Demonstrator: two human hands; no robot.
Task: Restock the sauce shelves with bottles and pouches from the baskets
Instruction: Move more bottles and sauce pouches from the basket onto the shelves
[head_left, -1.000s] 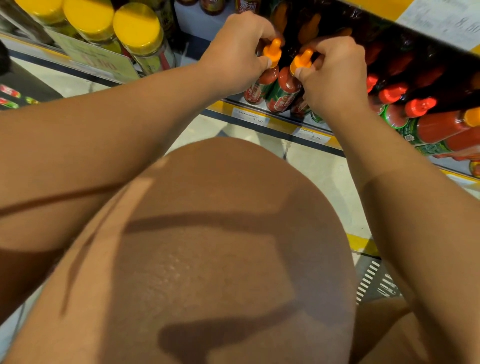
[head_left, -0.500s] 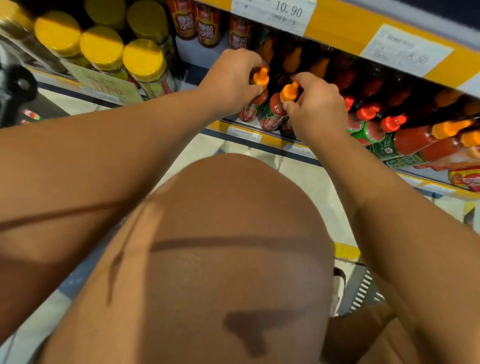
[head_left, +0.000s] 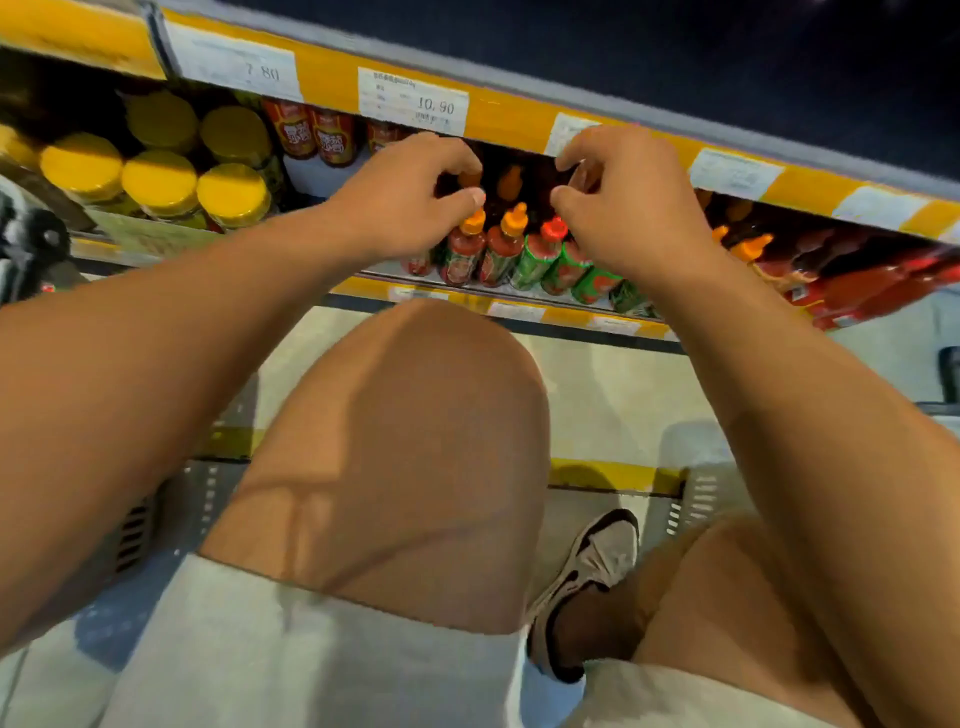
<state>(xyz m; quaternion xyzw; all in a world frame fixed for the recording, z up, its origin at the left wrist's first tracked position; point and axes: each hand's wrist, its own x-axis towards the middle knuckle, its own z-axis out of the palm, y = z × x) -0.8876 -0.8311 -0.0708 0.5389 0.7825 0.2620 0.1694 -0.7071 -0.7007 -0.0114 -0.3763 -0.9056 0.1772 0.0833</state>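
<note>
Two orange-capped chili sauce bottles (head_left: 465, 249) (head_left: 503, 247) stand at the front of the lower shelf (head_left: 519, 312), with red-capped, green-labelled bottles (head_left: 540, 254) in a row to their right. My left hand (head_left: 410, 200) hovers just above the left orange cap, thumb tip close to it, fingers loosely curled and holding nothing. My right hand (head_left: 623, 213) hangs over the red-capped bottles, also loosely curled with nothing in it. More orange-capped bottles sit in shadow further back.
Yellow-lidded jars (head_left: 156, 182) fill the shelf's left part, red-labelled jars (head_left: 311, 132) behind them. Larger red sauce bottles (head_left: 857, 291) lie at the right. The upper shelf's yellow rail with price tags (head_left: 436, 106) hangs just above my hands. My knee (head_left: 415, 441) and a grey slotted basket wall (head_left: 182, 514) are below.
Both hands pinched the orange caps of the two bottles earlier; now they have let go and lifted slightly. The bottles stand on the shelf. The view has tilted upward.
</note>
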